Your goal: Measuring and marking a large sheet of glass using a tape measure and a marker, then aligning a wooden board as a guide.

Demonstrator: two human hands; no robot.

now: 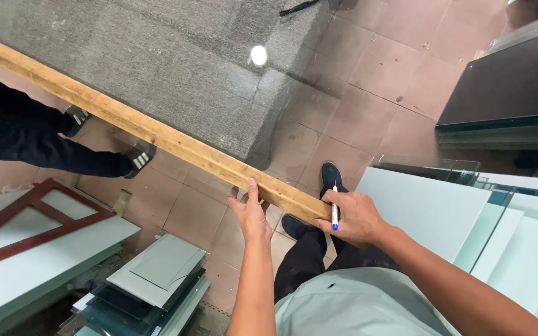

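Head view, looking straight down: a long wooden batten (157, 134) runs diagonally from the upper left edge down to the middle, pale yellow-brown, square-edged, with a visible grain. It lies on a sheet of clear glass (368, 74), smooth enough to throw back a round white glint of light; the glass edges are hard to make out, so I can't say where the sheet ends. Through it show reddish-brown floor tiles (400, 124) and a grey, rough slab (175, 56).

The left hand (251, 214) lies flat with fingers together and stretched out, fingertips pressing on the batten's near side close to its lower end; nothing is clasped in it. The right hand (357, 216) sits at the very end of the batten, grip closed around a white marker with a blue tip (334, 208), held upright with the blue end down beside the wood. That hand covers the batten's end, so the tip's contact point is not clear.

Below, the person's own dark shoe (331, 174) and dark trousers show through the glass, and a grey-green shirt (356, 308) is cut off at the bottom edge. At left another person's dark legs and striped shoes (138, 158) stand on the tiles. Stacked greenish glass panes (151, 286) lie bottom left, beside a white panel bearing a reddish-brown wooden frame (38, 218). More white and green-edged sheets (499, 230) lean at right, partly cropped.
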